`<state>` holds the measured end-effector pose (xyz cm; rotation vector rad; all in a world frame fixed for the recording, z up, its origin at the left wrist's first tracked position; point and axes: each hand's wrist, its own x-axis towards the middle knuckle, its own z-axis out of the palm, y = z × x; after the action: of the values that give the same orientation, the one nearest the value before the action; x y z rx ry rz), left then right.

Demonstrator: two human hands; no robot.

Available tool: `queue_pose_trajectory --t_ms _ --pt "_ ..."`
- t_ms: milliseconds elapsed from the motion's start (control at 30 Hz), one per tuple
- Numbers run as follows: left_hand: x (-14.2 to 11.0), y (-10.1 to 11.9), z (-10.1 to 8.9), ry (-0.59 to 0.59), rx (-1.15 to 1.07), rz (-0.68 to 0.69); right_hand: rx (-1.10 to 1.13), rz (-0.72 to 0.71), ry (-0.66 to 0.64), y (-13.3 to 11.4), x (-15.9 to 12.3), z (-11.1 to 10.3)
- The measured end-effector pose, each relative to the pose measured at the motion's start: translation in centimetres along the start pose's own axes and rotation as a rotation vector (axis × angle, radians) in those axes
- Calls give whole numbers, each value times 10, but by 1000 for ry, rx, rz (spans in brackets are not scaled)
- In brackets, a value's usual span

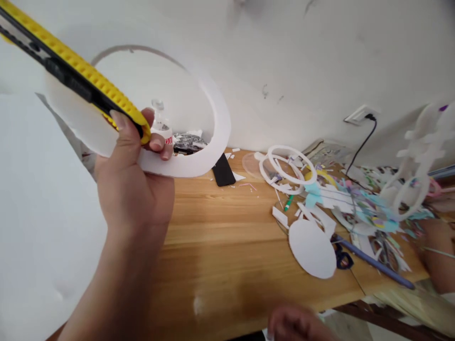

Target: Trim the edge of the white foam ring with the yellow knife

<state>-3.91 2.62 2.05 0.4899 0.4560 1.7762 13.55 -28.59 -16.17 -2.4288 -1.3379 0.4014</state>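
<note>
My left hand [133, 189] is raised at the left, closed on a yellow and black utility knife [88, 76] and a large white foam ring [220, 118]. The knife slants up to the left, pinched between thumb and fingers, and the ring's lower edge is in the same grip. Through the ring's opening I see the wall, a clear plastic bottle [161, 123] and a dark crumpled bag. At the bottom edge is my right hand [298, 327], low by the table's front edge, blurred and partly cut off; its fingers are unclear.
A white sheet [42, 213] covers the left. On the wooden table [213, 222] lie a black phone [223, 170], white rings [291, 163], a white oval [313, 248], scissors [344, 259] and coloured scraps. At right, another person's arm [441, 255] appears near a white cut-out shape [412, 180].
</note>
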Motion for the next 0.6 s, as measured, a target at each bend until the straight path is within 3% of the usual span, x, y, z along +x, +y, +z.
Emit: queue_pose_trajectory --t_ms 167,267,367,600 --pt "12 6 -7 78 -30 49 33 -57 -2 -110 226 28" --pt "13 15 -9 98 -27 113 56 -95 45 -159 314 38" --pt "10 21 -10 94 -30 133 66 -99 87 -173 344 51" --pt "5 20 -9 119 -23 84 117 -137 191 -171 338 73"
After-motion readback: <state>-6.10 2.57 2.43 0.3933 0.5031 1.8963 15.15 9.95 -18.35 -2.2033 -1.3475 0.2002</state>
